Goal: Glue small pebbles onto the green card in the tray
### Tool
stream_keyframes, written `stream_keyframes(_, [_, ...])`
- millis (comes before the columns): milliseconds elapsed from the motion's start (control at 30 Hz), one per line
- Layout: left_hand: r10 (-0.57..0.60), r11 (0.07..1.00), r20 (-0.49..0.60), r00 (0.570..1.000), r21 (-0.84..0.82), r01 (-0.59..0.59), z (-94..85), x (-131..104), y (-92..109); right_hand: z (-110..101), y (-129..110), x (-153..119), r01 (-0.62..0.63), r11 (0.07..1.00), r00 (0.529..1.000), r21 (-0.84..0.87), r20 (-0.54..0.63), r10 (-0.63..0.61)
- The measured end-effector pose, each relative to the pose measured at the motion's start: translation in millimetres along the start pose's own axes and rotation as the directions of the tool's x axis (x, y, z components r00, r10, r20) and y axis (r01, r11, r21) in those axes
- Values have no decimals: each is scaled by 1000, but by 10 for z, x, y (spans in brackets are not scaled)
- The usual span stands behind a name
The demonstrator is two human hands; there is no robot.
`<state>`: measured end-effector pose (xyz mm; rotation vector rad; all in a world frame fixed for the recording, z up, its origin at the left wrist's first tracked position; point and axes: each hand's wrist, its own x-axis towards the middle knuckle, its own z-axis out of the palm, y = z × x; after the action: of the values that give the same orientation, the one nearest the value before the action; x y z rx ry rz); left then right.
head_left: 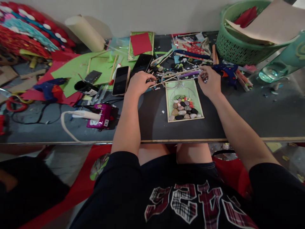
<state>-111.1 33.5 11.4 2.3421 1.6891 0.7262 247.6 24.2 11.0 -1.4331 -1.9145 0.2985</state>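
Observation:
My left hand (141,82) is over the table beside the phones, thumb and fingers curled together at the left end of some thin wooden sticks (164,81). Whatever is between its fingertips is too small to make out. My right hand (210,82) has its fingers bent inward near the end of a purple stick-like piece (188,73); its grip is hidden. Between the hands lies a clear round ring (170,80), overlapping the top of a light green framed panel (184,101). Rows of smooth pebbles (182,112) cover the panel's lower part, below a pencil drawing.
A phone (121,80), a purple power adapter (99,116) with a white cable and a blue glue gun (49,88) are at left. Another glue gun (226,73), a green basket (243,47) and a clear bottle (278,65) stand right. The table edge (181,140) runs in front.

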Motion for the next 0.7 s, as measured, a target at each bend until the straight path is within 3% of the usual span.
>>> stream_keyframes(167, [-42, 999, 27, 999, 19, 41, -66, -19, 46, 25, 41, 13, 24, 999, 999, -34, -23, -25])
stream_keyframes(300, [11, 980, -150, 989, -197, -40, 1, 30, 145, 48, 7, -6, 50, 998, 997, 28, -63, -48])
stream_keyframes(400, [71, 942, -280, 957, -297, -157, 164, 70, 321, 137, -83, -51, 52, 976, 997, 214, -73, -37])
stream_keyframes(567, [250, 900, -295, 922, -281, -334, 475, -28, 813, 320, -286, -140, -36, 764, 994, 644, 105, -41])
stream_keyframes(700, [365, 873, -288, 885, -224, -433, 593, -142, 1038, 327, -381, -179, -130, 646, 981, 752, 192, -27])
